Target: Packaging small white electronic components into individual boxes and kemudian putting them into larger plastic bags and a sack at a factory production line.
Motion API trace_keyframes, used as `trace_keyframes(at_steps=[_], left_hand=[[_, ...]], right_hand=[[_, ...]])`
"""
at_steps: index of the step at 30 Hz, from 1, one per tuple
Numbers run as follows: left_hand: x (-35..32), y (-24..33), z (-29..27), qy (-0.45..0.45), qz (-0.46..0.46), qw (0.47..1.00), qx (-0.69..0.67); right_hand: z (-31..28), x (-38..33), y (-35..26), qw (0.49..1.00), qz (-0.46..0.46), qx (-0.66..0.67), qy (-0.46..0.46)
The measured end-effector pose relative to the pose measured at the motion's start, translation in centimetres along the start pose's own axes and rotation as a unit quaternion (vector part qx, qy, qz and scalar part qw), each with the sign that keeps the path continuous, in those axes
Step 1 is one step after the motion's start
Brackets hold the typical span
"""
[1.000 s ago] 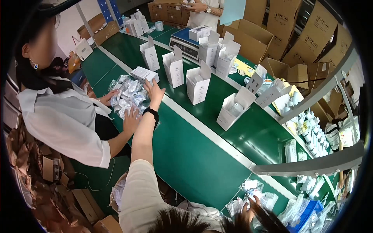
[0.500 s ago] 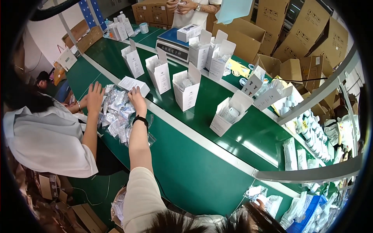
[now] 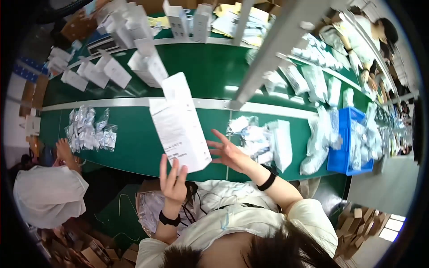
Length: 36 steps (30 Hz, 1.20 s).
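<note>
My left hand holds a tall white carton by its lower edge, upright and slightly tilted, with its top flap open, above the near green belt. My right hand is spread open just right of the carton's lower corner, fingers apart, with nothing in it. Each wrist wears a black band. Right behind my right hand lies a heap of white bagged items.
A pile of small shiny packets lies on the belt at the left, where a co-worker in white reaches with one hand. Open white cartons stand on the far belt. A blue bin of bagged items sits right, beside a metal rack post.
My left arm has come back from the packet pile and now holds a white carton. The view has swung right, and my right hand has come in, spread open.
</note>
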<state>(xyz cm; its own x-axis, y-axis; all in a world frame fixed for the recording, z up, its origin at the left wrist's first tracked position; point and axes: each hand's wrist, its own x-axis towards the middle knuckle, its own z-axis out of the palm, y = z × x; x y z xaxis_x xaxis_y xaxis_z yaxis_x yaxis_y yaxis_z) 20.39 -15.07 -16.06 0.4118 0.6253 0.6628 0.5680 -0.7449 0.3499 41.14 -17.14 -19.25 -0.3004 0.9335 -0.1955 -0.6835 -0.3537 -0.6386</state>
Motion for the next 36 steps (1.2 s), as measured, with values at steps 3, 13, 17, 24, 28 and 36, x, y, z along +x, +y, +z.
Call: trace_keyframes(at_steps=[3, 13, 17, 24, 28, 36], left_hand=[[-0.4, 4.1, 2.2, -0.112, 0.098, 0.986, -0.071], [-0.5, 10.8, 10.0, -0.142, -0.151, 0.851, -0.482], [1.2, 12.3, 11.2, -0.11, -0.161, 0.854, -0.483], [1.7, 9.1, 12.0, -0.151, -0.101, 0.924, -0.336], [0.8, 7.7, 12.3, -0.162, -0.157, 0.922, -0.315], [0.6, 6.8, 11.7, -0.206, -0.182, 0.928, -0.252]], right_hand=[[-1.3, -3.2, -0.9, 0.998, -0.051, 0.02, -0.009], [-6.4, -15.9, -3.4, 0.904, -0.099, -0.406, 0.088], [-13.5, -16.7, -6.6, 0.718, -0.152, -0.626, 0.264], [-20.6, -12.9, -4.5, 0.545, 0.173, -0.696, 0.434], [-22.4, -15.4, -4.5, 0.685, -0.036, -0.555, 0.471], [-9.8, -15.4, -11.4, 0.852, -0.393, 0.061, 0.34]])
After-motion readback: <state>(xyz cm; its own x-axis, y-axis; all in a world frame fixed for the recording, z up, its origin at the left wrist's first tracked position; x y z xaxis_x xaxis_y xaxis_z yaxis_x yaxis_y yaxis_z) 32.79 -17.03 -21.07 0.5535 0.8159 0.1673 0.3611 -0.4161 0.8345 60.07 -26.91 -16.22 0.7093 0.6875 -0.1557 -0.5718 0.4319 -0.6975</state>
